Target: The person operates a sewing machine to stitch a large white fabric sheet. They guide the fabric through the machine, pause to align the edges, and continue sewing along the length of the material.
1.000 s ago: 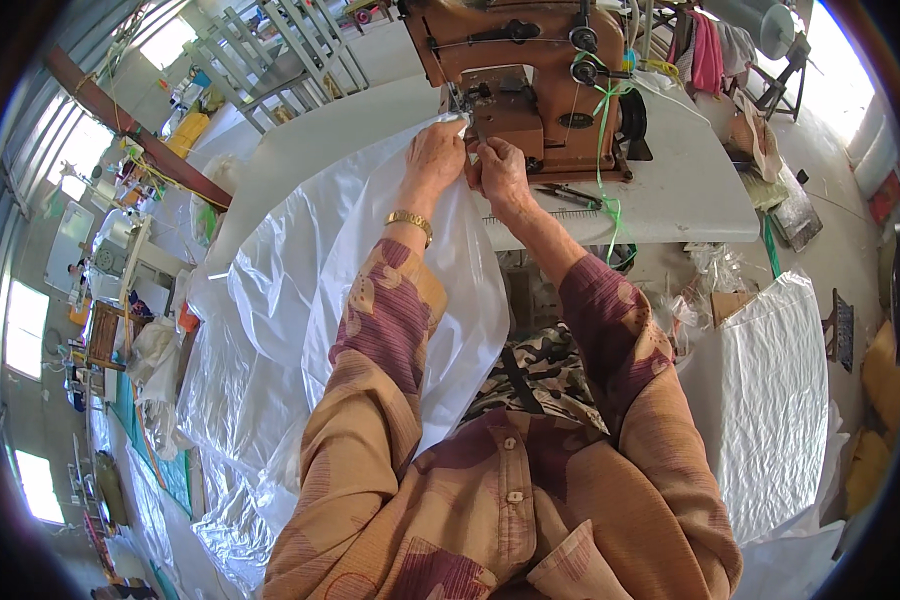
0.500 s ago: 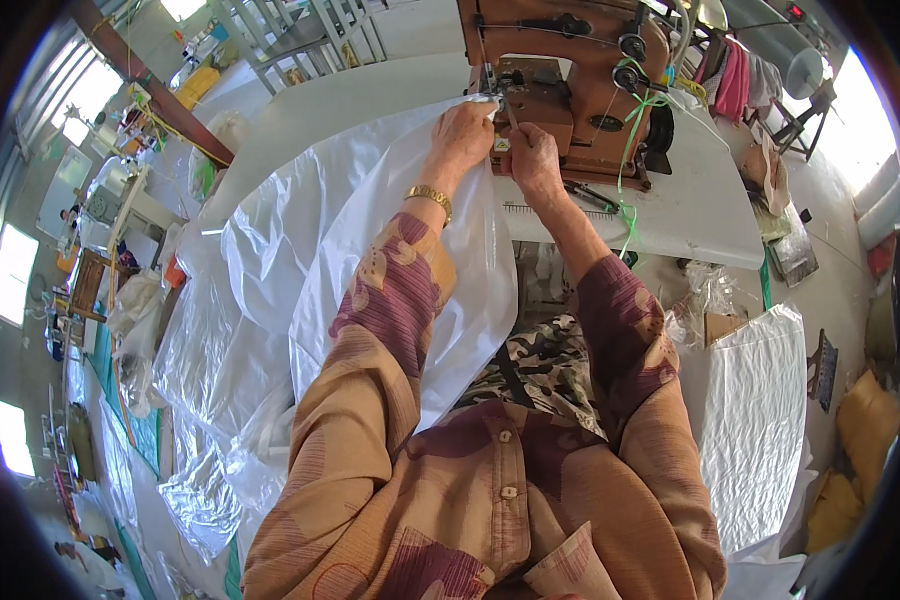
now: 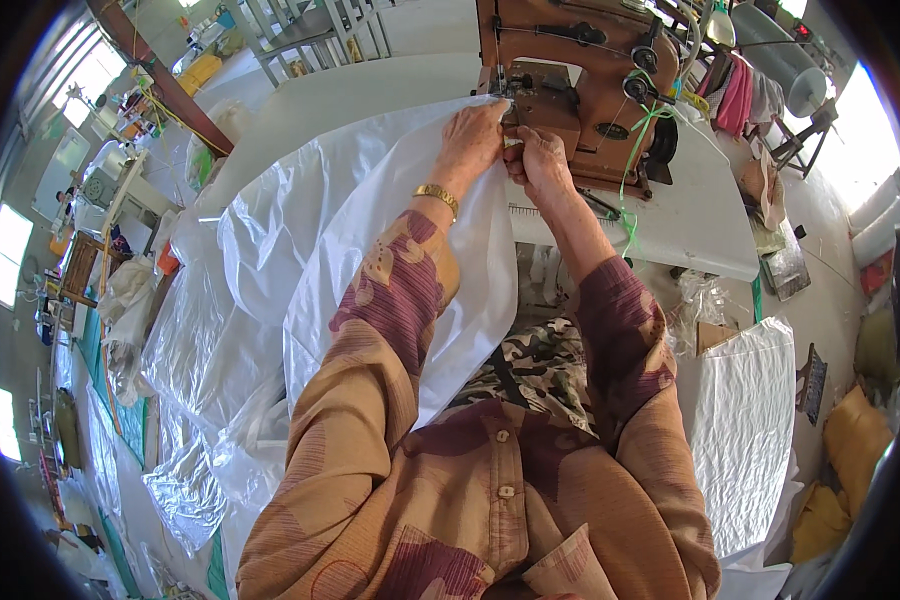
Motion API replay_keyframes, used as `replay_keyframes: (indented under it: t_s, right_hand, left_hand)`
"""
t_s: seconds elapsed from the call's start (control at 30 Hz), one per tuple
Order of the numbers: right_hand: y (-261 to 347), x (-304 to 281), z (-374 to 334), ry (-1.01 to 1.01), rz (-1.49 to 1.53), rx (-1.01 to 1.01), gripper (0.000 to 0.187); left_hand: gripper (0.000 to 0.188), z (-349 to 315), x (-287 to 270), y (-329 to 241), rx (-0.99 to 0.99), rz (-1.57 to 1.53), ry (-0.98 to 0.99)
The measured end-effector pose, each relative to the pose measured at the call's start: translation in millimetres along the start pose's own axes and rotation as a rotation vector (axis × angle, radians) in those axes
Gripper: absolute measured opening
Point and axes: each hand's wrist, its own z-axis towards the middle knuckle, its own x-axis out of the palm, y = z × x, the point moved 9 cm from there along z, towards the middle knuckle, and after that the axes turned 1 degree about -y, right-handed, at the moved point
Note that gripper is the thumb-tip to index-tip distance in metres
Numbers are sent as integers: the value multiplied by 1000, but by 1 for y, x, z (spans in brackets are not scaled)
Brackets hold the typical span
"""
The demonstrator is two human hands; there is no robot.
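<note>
Farther right in the head view than a second ago: left hand [image 3: 472,140], right hand [image 3: 542,160], brown sewing machine [image 3: 610,100].
Left hand pinches the white sheet [image 3: 360,215], centre-left; right curls beside it, hold unclear. Sheet seems light, limp, slippery, best gripped at its edge; pale tabletop [image 3: 395,85] spreads upper centre-left.

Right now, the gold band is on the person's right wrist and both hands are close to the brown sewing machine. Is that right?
Not quite: the gold band is on the left wrist, as the head view shows. The left hand and right hand are indeed close to the brown sewing machine.
</note>
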Motion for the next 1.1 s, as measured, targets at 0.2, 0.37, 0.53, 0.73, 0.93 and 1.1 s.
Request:
replay_keyframes:
  t_s: [0.2, 0.37, 0.53, 0.73, 0.93, 1.1]
  right_hand:
    - [0, -4, 3, -43, -7, 25, 23]
    - [2, -4, 5, -43, -40, -15, 22]
    - [5, 1, 0, -73, -115, -88, 23]
    - [4, -15, 26, -97, -388, -379, 25]
    - [23, -12, 11, -193, -769, -565, 28]
    - [36, -3, 0, -183, -1009, -664, 27]
  left_hand:
    - [34, 5, 0, 0, 21, 82, 81]
    - [35, 4, 0, -2, 22, 111, 70]
    - [35, 1, -1, 0, 13, 84, 79]
    - [34, 1, 0, 5, 20, -2, -4]
    - [26, -1, 3, 9, -56, -44, 42]
    - [33, -4, 4, 13, -51, -77, -4]
